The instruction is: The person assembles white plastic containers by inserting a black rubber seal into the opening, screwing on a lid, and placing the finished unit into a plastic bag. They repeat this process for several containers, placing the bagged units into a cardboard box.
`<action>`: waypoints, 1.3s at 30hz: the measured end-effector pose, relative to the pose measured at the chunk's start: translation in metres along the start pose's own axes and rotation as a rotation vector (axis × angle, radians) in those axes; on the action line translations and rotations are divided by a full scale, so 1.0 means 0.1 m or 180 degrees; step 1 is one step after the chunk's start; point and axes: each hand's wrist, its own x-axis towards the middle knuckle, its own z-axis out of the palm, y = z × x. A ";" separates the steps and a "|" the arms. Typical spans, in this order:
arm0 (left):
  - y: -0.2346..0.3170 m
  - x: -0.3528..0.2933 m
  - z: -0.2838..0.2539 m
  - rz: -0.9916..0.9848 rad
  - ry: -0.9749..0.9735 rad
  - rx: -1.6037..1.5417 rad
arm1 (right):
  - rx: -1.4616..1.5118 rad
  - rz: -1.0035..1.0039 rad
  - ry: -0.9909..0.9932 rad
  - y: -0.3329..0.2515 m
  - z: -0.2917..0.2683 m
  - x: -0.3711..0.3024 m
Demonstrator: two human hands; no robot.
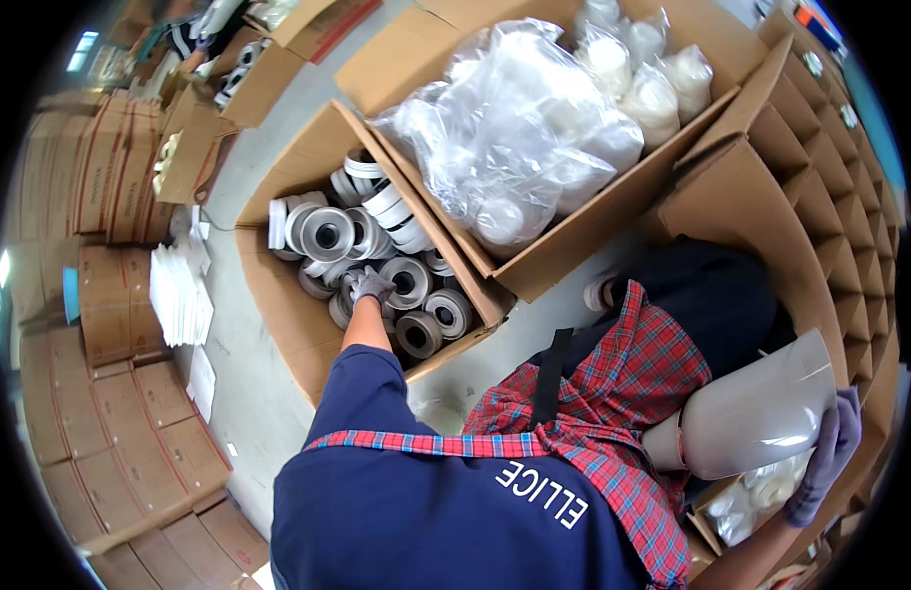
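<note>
My left hand, in a grey glove, reaches down into an open cardboard box. Its fingers curl over one of several grey ring-shaped parts heaped there; the fingertips are partly hidden among them. On the right, my gloved right hand grips the wide end of a glossy taupe, cup-shaped plastic body. This body lies tilted, its narrower neck toward my apron. The fingers on its far side are partly hidden.
A larger box of clear-bagged white parts stands beyond the ring box. Cardboard dividers stand at the right. Stacked cartons line the left, near white sheets on the floor. Another person's hand shows far left.
</note>
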 end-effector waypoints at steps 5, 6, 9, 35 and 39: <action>0.22 0.01 0.08 0.0263 -0.0450 0.0066 | -0.0240 -0.0153 -0.0364 -0.04 0.02 0.10; 0.16 0.05 0.10 0.0388 -0.0696 -0.0181 | -0.0267 -0.0213 -0.0329 -0.10 0.06 0.13; -0.03 -0.01 0.17 0.0798 -0.2442 -0.3560 | -0.0360 -0.0444 -0.0259 -0.23 0.13 0.18; 2.99 -2.42 -0.47 0.4409 0.1328 -0.1114 | -0.0324 -0.0886 0.1357 -0.31 0.34 -0.32; 2.67 -2.25 0.37 0.3111 -0.1276 0.0027 | -0.0808 -0.0433 0.1853 -0.08 0.20 -0.39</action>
